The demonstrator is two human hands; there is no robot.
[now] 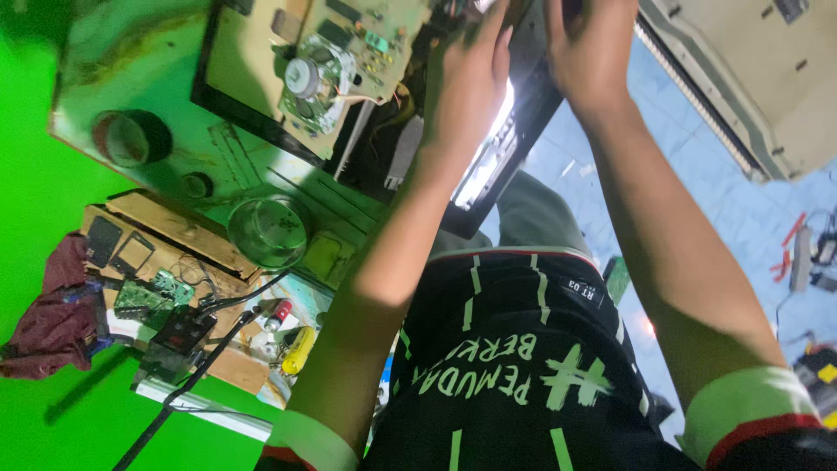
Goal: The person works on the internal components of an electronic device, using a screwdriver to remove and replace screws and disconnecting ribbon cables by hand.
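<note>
A black-framed flat screen chassis (523,131) lies on the green worktable (105,70), its back open, showing a beige metal plate with a circuit board (340,61). A bright strip of light (488,161) glows along its near edge. My left hand (466,78) lies on the frame near the board, fingers together and hooked over the top. My right hand (588,48) grips the same frame a little to the right, its fingertips cut off by the picture's top edge. My black shirt with green print (514,366) fills the lower middle.
On the table stand a dark tape roll (131,138), a metal bowl (268,231) and a wooden board (174,231) with small circuit boards (153,295). A maroon cloth (52,318) hangs at left. A beige casing (750,78) and loose tools (802,253) lie on the blue floor.
</note>
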